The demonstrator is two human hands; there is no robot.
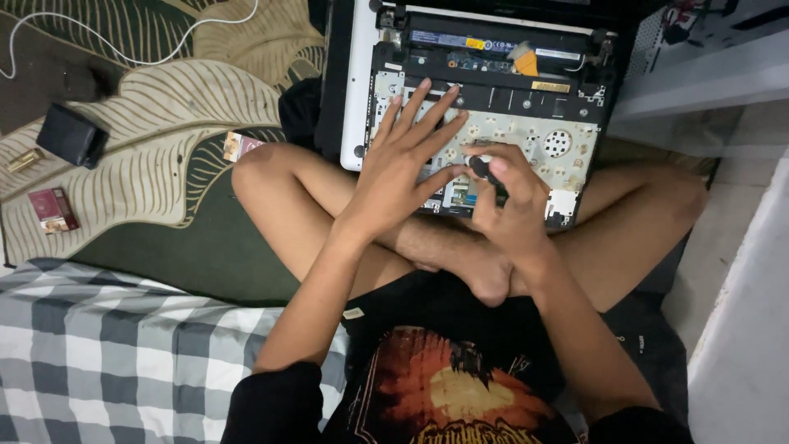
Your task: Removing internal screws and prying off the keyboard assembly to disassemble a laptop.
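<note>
An opened laptop [485,115], bottom cover already off, rests across crossed legs. The left hand [403,164] lies on it, fingers spread wide. The right hand [509,197] grips a dark screwdriver handle [481,168] over its near edge.

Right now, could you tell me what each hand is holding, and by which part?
The right hand grips a dark tool handle near its top. The left hand holds nothing, resting flat on the opened laptop.
</note>
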